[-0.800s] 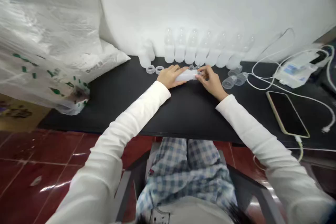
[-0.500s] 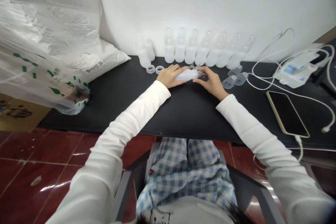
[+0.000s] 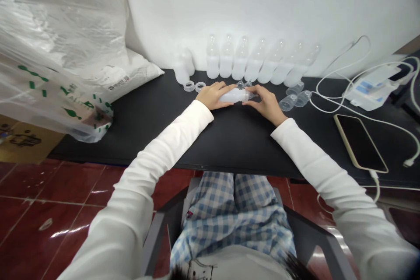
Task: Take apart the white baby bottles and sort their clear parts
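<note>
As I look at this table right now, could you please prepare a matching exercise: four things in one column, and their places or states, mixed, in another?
Things
1. phone
2. two pale rings
3. clear-topped bottles
4. held bottle

Places and states
A. standing in a row by the wall
B. on its side, in the left hand and right hand
C. screen dark, with a cable plugged into its near end
D. lying on the table, beside the left hand

Right pairs: 1-C, 2-D, 3-A, 4-B
</note>
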Demonstrator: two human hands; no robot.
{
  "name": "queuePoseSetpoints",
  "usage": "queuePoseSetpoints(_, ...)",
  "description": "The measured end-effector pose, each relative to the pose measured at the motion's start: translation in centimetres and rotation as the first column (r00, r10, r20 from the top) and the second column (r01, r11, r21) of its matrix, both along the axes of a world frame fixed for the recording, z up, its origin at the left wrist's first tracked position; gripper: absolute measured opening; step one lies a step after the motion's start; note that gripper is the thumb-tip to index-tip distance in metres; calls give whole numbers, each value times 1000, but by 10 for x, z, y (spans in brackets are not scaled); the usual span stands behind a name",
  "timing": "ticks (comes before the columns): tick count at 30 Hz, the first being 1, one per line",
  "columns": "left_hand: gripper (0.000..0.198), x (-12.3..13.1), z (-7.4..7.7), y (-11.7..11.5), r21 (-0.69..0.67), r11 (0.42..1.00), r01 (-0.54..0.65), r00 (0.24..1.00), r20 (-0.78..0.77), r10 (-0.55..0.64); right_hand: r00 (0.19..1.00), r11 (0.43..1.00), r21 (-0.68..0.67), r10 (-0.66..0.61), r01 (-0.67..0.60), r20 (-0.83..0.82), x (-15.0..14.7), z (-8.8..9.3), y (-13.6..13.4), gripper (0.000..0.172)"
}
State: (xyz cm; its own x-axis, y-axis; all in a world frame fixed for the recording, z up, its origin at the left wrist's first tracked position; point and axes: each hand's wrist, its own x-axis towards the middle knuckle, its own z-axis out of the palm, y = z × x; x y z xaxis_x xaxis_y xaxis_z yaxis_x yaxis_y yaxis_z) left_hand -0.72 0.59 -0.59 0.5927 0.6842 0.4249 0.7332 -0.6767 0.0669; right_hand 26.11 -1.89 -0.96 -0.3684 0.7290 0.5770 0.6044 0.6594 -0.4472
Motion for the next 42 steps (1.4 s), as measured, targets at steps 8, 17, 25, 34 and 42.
queuePoseSetpoints(8,59,-1,-3,5,129,990,53,999,-14,-51,998,993,-97,-66,64,-13,-2,1,-2,56)
queuePoseSetpoints(17,59,5,3,-3,147,984,104,992,-93,-91,989,973,-181,-131,140,65,-12,13,-10,90)
queuePoseSetpoints(25,60,6,5,-2,146,989,31,999,-44,-24,970,975,-28,-216,220,109,-7,9,-7,75)
queuePoseSetpoints(34,60,2,5,-1,113,993,-18,999,35,14,996,998,20,54,-55,68,-9,14,-10,58)
queuePoseSetpoints(42,59,7,7,-5,105,991,83,993,-88,-74,977,984,-27,-172,177,125,-1,4,1,77)
